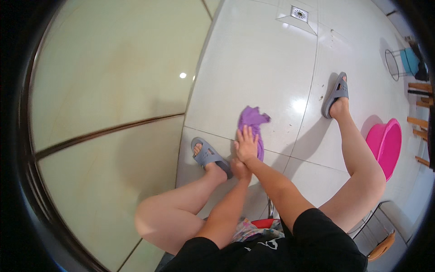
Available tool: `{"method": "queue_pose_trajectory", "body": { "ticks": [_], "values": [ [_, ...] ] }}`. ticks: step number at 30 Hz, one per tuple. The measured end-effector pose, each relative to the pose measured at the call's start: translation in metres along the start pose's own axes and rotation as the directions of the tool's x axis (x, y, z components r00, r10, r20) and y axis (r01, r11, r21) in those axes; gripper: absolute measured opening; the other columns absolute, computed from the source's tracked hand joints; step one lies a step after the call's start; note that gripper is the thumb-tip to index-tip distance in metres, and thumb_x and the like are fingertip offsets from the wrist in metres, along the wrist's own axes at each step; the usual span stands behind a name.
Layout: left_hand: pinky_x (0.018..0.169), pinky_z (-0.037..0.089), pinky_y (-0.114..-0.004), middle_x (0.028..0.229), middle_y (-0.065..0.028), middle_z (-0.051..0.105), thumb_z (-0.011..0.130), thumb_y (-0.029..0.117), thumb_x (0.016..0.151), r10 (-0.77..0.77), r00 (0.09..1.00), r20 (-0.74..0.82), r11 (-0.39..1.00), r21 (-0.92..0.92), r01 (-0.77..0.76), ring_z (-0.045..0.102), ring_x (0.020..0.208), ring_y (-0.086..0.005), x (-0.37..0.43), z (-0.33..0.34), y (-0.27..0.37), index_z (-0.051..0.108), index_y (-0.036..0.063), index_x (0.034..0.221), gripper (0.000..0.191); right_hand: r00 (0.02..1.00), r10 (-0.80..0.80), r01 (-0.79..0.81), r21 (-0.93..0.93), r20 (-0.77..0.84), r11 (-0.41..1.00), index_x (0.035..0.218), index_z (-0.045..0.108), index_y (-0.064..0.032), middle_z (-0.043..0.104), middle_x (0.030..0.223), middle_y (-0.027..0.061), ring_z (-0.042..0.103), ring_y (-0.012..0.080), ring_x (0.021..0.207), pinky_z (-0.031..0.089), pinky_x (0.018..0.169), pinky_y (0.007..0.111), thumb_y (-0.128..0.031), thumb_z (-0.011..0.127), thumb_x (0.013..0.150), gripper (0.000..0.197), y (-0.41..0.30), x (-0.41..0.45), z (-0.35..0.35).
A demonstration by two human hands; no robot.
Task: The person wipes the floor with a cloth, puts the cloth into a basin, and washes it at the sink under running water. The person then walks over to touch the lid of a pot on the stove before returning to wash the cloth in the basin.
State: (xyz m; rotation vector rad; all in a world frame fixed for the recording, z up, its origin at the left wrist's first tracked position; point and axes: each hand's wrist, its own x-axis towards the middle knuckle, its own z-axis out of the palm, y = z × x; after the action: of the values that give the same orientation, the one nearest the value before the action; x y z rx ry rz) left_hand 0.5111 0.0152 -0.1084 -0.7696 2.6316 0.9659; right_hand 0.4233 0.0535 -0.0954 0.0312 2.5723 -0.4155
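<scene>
A crumpled purple cloth (254, 117) lies on the white tiled floor in front of me. My right hand (247, 144) rests flat on its near part, fingers spread and pointing away from me. Just behind it, against the heel and wrist of the right hand, is my left hand (240, 169); its fingers are largely hidden, and whether they grip the cloth cannot be seen. The far end of the cloth spreads out past my right fingertips, and a strip of it shows along the right side of that hand.
Pale green panels (112, 74) rise at the left. My feet wear grey slippers (208, 154), set wide apart. A pink plastic basin (382, 142) stands beside my right leg. Small debris (290, 125) dots the tiles. A floor drain (299, 14) lies far ahead; wooden legs (418, 121) line the right.
</scene>
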Motion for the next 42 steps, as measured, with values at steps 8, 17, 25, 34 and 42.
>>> {"method": "queue_pose_trajectory", "body": {
  "ticks": [8, 17, 25, 34, 42],
  "values": [
    [0.091, 0.033, -0.044, 0.112, -0.0177, 0.048, 0.053, 0.005, 0.072, 0.206, 0.975, -0.085, 0.957, 0.224, -0.183, 0.043, 0.106, -0.0353, 0.083, -0.022, 0.029, 0.053, -0.0003, 0.102, 0.031, 0.943, -0.332, 0.329, -0.139, 0.001, 0.934, 0.135, 0.033, -0.022, 0.019, 0.146, 0.0027, 0.014, 0.0193, 0.135, 0.01, 0.108, 0.046, -0.037, 0.038, 0.09, 0.048, 0.094, 0.01, -0.018],
    [0.106, 0.022, -0.039, 0.14, -0.0253, 0.018, 0.069, 0.025, 0.069, 0.228, 0.892, 0.39, 0.74, 0.526, -0.419, 0.016, 0.131, -0.0374, 0.217, -0.056, 0.127, 0.021, 0.0004, 0.136, 0.085, 0.955, -0.203, 0.16, -0.198, -0.216, 0.967, 0.129, 0.042, -0.0203, 0.025, 0.142, 0.0091, 0.021, 0.0241, 0.132, 0.013, 0.107, 0.046, -0.026, 0.048, 0.084, 0.046, 0.206, 0.054, -0.099],
    [0.108, 0.019, -0.038, 0.14, -0.0325, 0.009, 0.082, 0.037, 0.054, 0.019, 0.841, 0.541, 0.524, 0.711, -0.469, 0.009, 0.131, -0.0432, 0.214, -0.08, 0.133, 0.009, -0.0038, 0.137, 0.118, 0.961, -0.235, 0.275, 0.388, -0.149, 0.879, 0.126, 0.042, -0.0056, 0.047, 0.123, 0.0187, 0.043, 0.0325, 0.114, 0.033, 0.099, 0.041, -0.012, 0.057, 0.075, 0.053, 0.097, 0.05, -0.077],
    [0.109, 0.005, -0.045, 0.139, -0.0304, 0.017, 0.076, 0.049, 0.055, 0.087, 0.841, 0.533, 0.486, 0.715, -0.503, 0.01, 0.132, -0.0421, 0.212, -0.066, 0.122, 0.01, -0.0073, 0.136, 0.119, 0.844, -0.393, 0.437, 0.044, -0.365, 0.898, 0.124, 0.045, -0.0104, 0.038, 0.135, 0.0107, 0.036, 0.0257, 0.125, 0.025, 0.105, 0.038, -0.005, 0.039, 0.082, 0.043, 0.093, 0.184, -0.109],
    [0.109, 0.01, -0.043, 0.139, -0.0323, 0.015, 0.075, 0.048, 0.057, 0.027, 0.848, 0.529, 0.495, 0.73, -0.471, 0.01, 0.131, -0.0435, 0.21, -0.083, 0.132, 0.01, -0.0059, 0.137, 0.116, 0.865, 0.023, -0.047, -0.035, -0.501, 0.998, 0.13, 0.039, -0.0093, 0.032, 0.139, 0.0113, 0.027, 0.0252, 0.13, 0.021, 0.107, 0.041, -0.003, 0.039, 0.082, 0.048, 0.194, 0.134, -0.152]
  ]
}}
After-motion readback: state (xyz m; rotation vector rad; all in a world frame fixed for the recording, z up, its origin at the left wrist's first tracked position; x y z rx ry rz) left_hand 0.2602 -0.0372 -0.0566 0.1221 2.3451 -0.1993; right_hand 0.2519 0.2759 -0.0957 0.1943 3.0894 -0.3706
